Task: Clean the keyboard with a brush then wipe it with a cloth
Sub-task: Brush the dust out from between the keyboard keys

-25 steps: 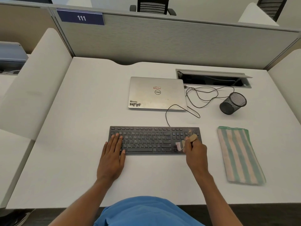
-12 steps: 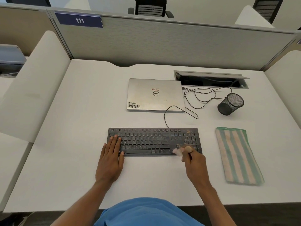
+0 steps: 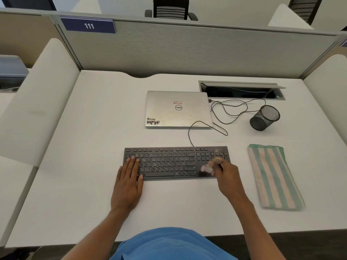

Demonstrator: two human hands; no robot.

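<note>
White table [image 3: 84,166]: a black keyboard [image 3: 169,162] is being held down near the front edge, centre, by the left grip [image 3: 129,181], fingers straight & spread on the left keys. A brush [image 3: 212,165], blurred, is being pinched by the right grip [image 3: 225,173] over the keyboard's right end. A striped cloth [image 3: 274,177] is lying folded by the right edge, apart from the keyboard. Toward the back edge: shut laptop [image 3: 178,109], mesh cup [image 3: 264,118], loose cable [image 3: 225,113], open cable hatch [image 3: 242,90]. The table is being backed by a grey partition [image 3: 187,49] w/ a "111" sign [image 3: 88,25]; an office chair [image 3: 170,8] beyond.
</note>
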